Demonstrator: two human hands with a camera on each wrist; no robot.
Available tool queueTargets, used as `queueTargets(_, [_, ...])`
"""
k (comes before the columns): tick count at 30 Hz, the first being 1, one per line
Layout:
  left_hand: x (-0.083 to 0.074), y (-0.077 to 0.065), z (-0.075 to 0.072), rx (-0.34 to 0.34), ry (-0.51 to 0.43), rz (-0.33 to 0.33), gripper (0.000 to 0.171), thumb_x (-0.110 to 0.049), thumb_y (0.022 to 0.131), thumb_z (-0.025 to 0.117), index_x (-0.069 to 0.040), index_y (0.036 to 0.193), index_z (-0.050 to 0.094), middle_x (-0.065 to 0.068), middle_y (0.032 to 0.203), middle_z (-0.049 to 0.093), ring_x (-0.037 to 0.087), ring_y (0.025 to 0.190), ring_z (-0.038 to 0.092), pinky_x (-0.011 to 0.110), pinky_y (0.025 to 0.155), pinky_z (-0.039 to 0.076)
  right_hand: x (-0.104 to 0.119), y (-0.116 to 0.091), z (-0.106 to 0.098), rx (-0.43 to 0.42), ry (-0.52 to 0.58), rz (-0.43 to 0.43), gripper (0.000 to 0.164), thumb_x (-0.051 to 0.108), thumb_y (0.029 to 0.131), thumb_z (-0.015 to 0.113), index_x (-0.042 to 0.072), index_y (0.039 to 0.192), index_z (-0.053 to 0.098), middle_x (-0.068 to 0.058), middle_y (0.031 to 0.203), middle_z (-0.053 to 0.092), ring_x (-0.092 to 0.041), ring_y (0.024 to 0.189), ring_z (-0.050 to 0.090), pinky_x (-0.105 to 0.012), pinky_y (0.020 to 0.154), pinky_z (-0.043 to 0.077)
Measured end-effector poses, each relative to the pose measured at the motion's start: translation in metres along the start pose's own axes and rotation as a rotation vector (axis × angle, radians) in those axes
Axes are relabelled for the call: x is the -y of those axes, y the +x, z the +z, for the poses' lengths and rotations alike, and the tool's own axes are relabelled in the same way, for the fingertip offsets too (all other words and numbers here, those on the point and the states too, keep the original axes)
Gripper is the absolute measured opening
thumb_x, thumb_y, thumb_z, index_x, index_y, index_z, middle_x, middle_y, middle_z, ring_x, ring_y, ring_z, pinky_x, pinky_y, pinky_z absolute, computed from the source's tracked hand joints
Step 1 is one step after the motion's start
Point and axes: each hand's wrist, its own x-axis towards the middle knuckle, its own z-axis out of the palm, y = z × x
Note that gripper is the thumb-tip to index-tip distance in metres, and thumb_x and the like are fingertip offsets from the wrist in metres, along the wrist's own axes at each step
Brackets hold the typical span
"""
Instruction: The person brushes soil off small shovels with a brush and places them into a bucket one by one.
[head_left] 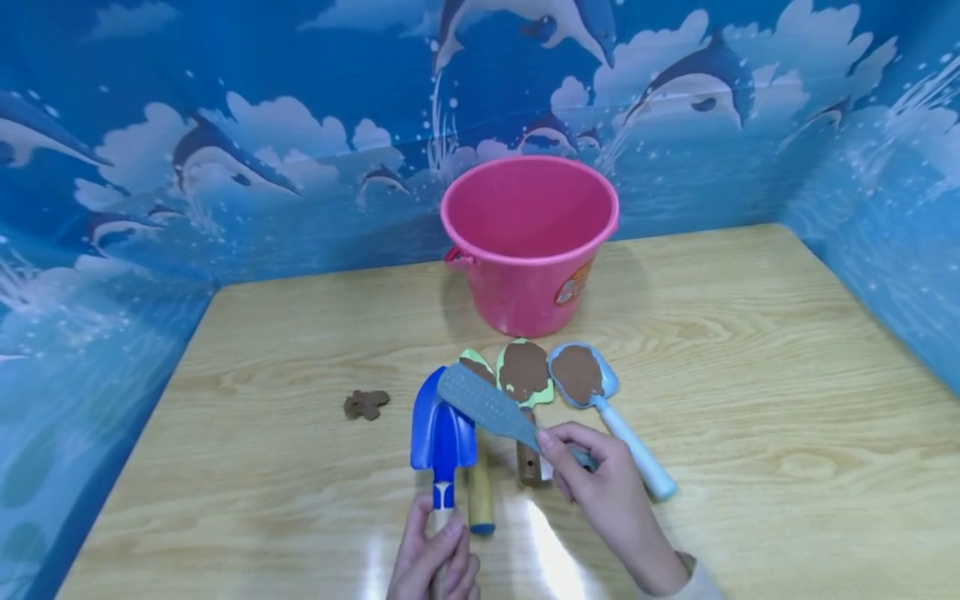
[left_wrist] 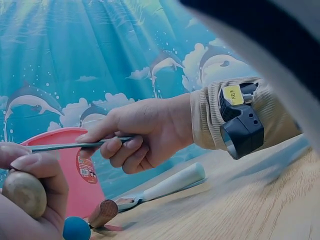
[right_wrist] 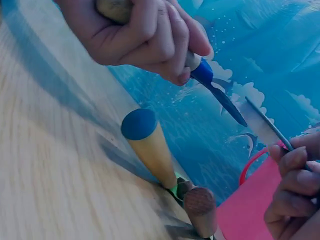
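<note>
My left hand [head_left: 435, 554] grips the pale handle of a blue trowel [head_left: 442, 437], its blade pointing away from me. My right hand [head_left: 607, 479] pinches a grey-blue flat scraper [head_left: 487, 407] with a dotted surface. In the head view the scraper's broad end overlaps the trowel blade; in the right wrist view a small gap shows between scraper [right_wrist: 267, 122] and trowel [right_wrist: 227, 105]. Beneath the scraper lie two green-edged trowels, one with a wooden handle [head_left: 480, 500], and brown clay [head_left: 523, 371] covers the other. A light-blue shovel [head_left: 637, 450] also carries brown clay.
A pink bucket [head_left: 528, 287] stands at the back of the wood-grain table [head_left: 262, 350]. Left of the trowels lies a small brown clay lump [head_left: 366, 404]. A blue dolphin-print curtain [head_left: 300, 92] surrounds the table's back and sides.
</note>
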Motion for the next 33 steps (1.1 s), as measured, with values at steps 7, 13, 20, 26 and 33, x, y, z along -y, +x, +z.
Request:
queueTargets(7, [0.0032,-0.0013,0.0041,-0.086,0.228,-0.03,0.012,-0.014,0.101,0.042,-0.019,0.109,0.05,-0.006,0.057,0.036,0.01,0.046,0.027,0.034,0.039,0.009,-0.0005,-0.0027,-0.0027,0.222,0.06,-0.146,0.014,0.0,0.093,0.058,0.005,0.094,0.071,-0.007,0.057,0.051,0.001,0.048,0.04,-0.021,0.035,0.037])
queueTargets(13, [0.0028,-0.0016,0.0071,-0.141,0.282,-0.047,0.008,-0.016,0.1,0.045,-0.017,0.106,0.05,-0.01,0.056,0.037,0.008,0.045,0.028,0.036,0.039,0.009,0.002,-0.0041,-0.0004,0.135,-0.082,-0.047,0.01,0.014,0.092,0.064,0.014,0.088,0.073,0.004,0.06,0.055,0.003,0.05,0.04,-0.021,0.037,0.037])
queueTargets(20, [0.0012,-0.0021,0.0079,-0.134,0.246,-0.073,0.008,-0.016,0.1,0.046,-0.018,0.105,0.05,-0.015,0.059,0.043,0.014,0.045,0.021,0.036,0.04,0.006,0.0044,-0.0007,-0.0048,-0.035,-0.035,0.032,0.016,0.014,0.095,0.06,0.005,0.084,0.069,0.005,0.05,0.041,-0.001,0.044,0.035,-0.024,0.033,0.031])
queueTargets(26, [0.0017,-0.0019,0.0074,-0.12,0.252,-0.067,0.009,-0.015,0.1,0.044,-0.018,0.106,0.05,-0.015,0.06,0.043,0.015,0.045,0.02,0.037,0.04,0.006,0.0011,-0.0029,-0.0055,0.219,-0.008,-0.13,0.013,0.005,0.093,0.06,0.008,0.091,0.072,-0.004,0.063,0.06,0.003,0.055,0.044,-0.02,0.039,0.04])
queueTargets(33, [0.0014,-0.0019,0.0071,-0.114,0.247,-0.076,0.009,-0.015,0.1,0.045,-0.018,0.106,0.051,-0.013,0.059,0.041,0.014,0.045,0.022,0.037,0.039,0.005,0.0041,-0.0028,-0.0038,0.041,-0.101,-0.02,0.012,0.015,0.091,0.065,0.013,0.082,0.072,0.007,0.058,0.053,0.002,0.049,0.038,-0.022,0.036,0.036])
